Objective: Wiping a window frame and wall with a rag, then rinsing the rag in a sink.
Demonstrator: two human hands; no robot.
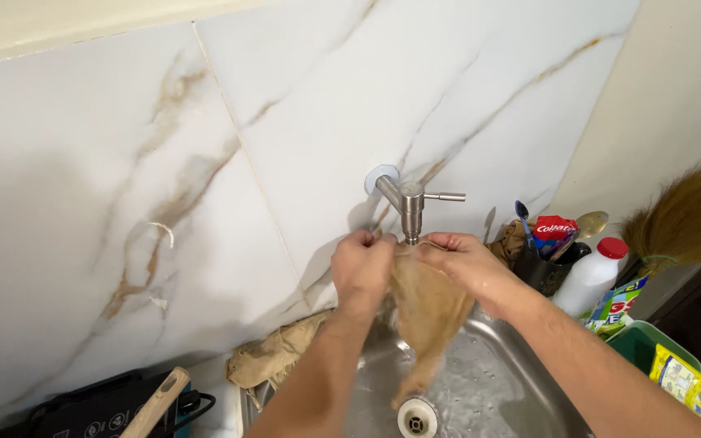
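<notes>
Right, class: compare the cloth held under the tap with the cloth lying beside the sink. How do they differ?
The held cloth hangs stretched downward into the sink, gripped at its top by both the left hand and the right hand; the other cloth lies crumpled and untouched on the sink's edge. The held cloth looks more orange, the other duller. Both are brownish fabric.

Tap projects from the wall above the sink. Left hand and right hand hold a cloth directly beneath the spout, hanging into the sink above the drain. Another cloth lies left of the sink; bottle and cup stand right.
</notes>
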